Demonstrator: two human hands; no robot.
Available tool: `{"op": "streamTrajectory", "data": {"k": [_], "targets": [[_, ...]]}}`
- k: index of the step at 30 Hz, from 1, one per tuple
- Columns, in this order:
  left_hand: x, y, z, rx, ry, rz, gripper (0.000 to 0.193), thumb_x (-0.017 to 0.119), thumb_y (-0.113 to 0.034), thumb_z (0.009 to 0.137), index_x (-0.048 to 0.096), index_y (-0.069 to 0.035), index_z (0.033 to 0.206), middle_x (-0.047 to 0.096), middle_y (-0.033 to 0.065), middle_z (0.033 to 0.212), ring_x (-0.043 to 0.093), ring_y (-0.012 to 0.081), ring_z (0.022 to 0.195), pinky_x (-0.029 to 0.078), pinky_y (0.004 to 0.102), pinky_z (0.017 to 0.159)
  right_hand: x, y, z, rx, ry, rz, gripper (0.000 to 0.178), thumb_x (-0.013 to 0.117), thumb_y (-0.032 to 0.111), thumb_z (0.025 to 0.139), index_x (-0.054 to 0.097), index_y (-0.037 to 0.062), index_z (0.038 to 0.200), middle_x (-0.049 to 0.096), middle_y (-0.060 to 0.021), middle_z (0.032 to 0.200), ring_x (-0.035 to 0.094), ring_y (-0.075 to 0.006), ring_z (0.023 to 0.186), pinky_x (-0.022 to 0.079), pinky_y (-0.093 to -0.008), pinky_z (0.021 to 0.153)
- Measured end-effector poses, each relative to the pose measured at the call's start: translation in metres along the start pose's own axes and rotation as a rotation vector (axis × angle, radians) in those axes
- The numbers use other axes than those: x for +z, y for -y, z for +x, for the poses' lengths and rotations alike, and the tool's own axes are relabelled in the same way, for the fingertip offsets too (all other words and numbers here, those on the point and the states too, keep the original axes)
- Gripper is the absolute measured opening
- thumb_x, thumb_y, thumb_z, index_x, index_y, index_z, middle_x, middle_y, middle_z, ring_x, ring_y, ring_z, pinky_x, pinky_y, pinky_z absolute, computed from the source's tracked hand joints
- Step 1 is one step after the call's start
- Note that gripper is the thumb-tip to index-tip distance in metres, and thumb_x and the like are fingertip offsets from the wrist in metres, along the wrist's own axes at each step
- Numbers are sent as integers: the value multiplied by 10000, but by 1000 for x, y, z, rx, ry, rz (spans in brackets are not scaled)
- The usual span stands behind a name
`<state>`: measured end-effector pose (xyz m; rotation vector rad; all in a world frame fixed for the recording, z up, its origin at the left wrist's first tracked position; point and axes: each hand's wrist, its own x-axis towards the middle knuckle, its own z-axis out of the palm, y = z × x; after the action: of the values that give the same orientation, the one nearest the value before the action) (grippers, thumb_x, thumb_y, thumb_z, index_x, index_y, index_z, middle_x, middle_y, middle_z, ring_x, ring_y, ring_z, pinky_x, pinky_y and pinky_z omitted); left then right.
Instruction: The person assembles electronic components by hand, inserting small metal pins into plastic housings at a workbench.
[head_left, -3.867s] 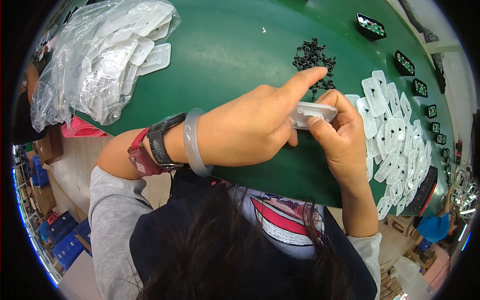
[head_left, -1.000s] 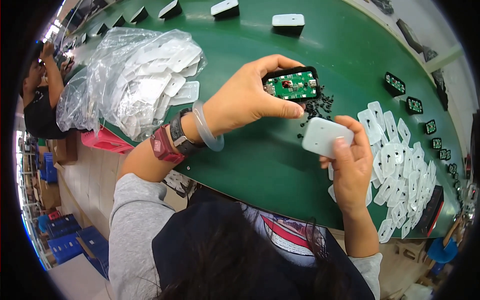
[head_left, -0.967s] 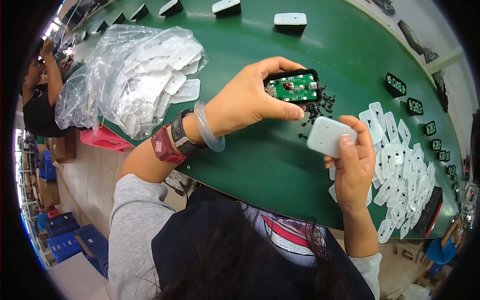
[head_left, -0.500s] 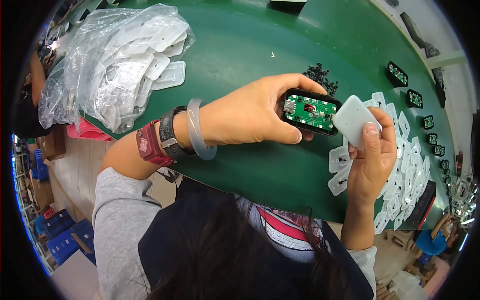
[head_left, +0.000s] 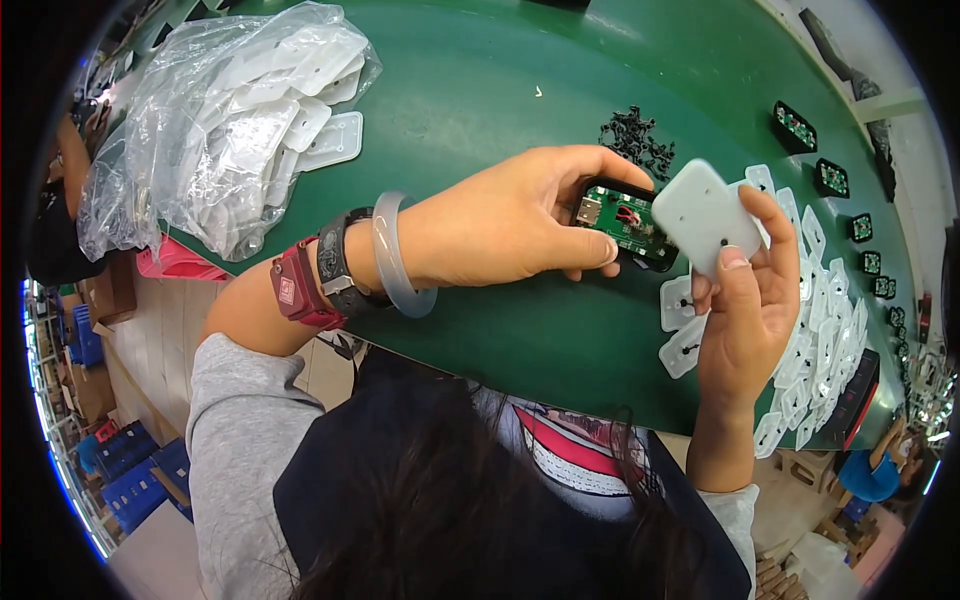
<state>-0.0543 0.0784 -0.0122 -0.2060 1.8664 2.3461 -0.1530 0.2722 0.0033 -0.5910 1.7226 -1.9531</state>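
My left hand (head_left: 540,215) is closed around a small black plastic case (head_left: 657,262). Inside the case sits a green circuit board (head_left: 625,222) with a metal USB socket at its left end and red wires near its middle. Between thumb and fingers, my right hand (head_left: 745,265) grips a white rounded cover (head_left: 700,212) with small holes. The cover is tilted over the right end of the case and hides part of the board; whether the two touch I cannot tell.
Small black parts (head_left: 638,142) lie in a heap beyond the case. Many white covers (head_left: 815,330) spread over the green table (head_left: 470,90) at right. Further right stands a row of black cases with boards (head_left: 832,178). A clear bag of white covers (head_left: 240,120) lies at left.
The white cover has moved slightly up and left, now overlapping the right end of the case. My left hand keeps its hold with the thumb a little further across the board.
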Motion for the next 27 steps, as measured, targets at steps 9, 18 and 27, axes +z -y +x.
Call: {"op": "streamTrajectory", "data": {"k": [9, 18, 27], "targets": [[2, -4, -2, -48, -61, -97, 474, 589, -2, 831, 455, 5, 1285, 614, 134, 945, 638, 153, 766, 507, 194, 635, 4, -2, 3, -41, 89, -114, 606, 568, -109, 757, 413, -12, 1335, 532, -175, 1181, 562, -234, 1031, 463, -264, 845], [-1, -5, 0, -88, -50, -232, 510, 619, 16, 815, 446, 1, 1295, 622, 153, 981, 651, 168, 811, 528, 206, 705, 0, -2, 2, -72, 81, -266, 632, 587, -113, 737, 410, -20, 1336, 518, -181, 1222, 561, -246, 1073, 461, -297, 908], [-3, -1, 2, -32, 26, -318, 589, 635, 74, 777, 417, 6, 1320, 610, 174, 1068, 647, 190, 880, 534, 237, 772, 2, -15, 7, -313, 149, -393, 593, 663, -44, 708, 497, 28, 1272, 494, -124, 1133, 520, -210, 984, 446, -292, 805]]}}
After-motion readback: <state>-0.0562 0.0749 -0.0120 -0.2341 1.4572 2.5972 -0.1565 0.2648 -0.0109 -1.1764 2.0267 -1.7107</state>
